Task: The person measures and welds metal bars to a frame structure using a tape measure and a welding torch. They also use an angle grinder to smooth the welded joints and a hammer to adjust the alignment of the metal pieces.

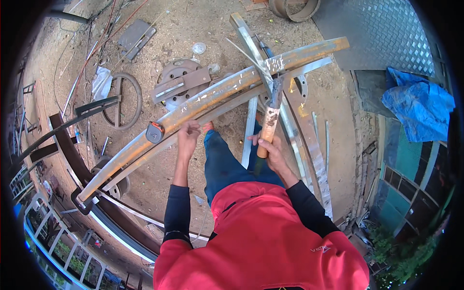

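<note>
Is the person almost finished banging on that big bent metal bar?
Hard to say. The long rusty bar is already curved and carries chalk marks near its upper end. Right now the left hand steadies it while the right hand holds a wooden-handled hammer against it. A tape measure sits on the bar, so checking probably remains.

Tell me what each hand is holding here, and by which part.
The right hand grips a hammer by the lower end of its wooden handle. The left hand grasps the lower edge of the curved metal bar.

blue tarp [418, 108], metal wheel rim [121, 100], checker plate [382, 31], tape measure [155, 132]
</note>
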`<state>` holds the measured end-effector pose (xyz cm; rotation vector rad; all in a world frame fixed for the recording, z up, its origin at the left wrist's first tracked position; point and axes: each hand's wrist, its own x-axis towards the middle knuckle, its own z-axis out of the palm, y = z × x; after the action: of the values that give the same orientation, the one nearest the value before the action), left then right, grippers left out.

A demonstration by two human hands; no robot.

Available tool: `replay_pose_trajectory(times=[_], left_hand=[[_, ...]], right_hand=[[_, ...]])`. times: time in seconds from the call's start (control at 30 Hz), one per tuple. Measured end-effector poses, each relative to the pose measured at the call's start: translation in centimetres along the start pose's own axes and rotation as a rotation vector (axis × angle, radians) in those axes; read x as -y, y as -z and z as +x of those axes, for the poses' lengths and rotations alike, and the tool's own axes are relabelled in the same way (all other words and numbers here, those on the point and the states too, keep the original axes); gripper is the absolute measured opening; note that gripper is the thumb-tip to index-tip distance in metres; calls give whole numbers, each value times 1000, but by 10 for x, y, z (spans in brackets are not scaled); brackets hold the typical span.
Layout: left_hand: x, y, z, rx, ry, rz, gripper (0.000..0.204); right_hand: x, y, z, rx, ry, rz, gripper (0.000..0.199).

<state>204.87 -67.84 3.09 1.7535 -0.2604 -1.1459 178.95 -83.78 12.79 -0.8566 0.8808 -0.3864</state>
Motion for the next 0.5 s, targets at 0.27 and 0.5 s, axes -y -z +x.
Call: replay_pose_trajectory(times=[0.27, 0.5], left_hand=[[-65, -166, -113, -406, -112, -217, 30], [-42, -121, -139, -339, 23, -299, 25]], right_hand=[[31, -3, 11, 659, 169, -400, 75], [-51, 246, 92, -526, -40, -125, 30]])
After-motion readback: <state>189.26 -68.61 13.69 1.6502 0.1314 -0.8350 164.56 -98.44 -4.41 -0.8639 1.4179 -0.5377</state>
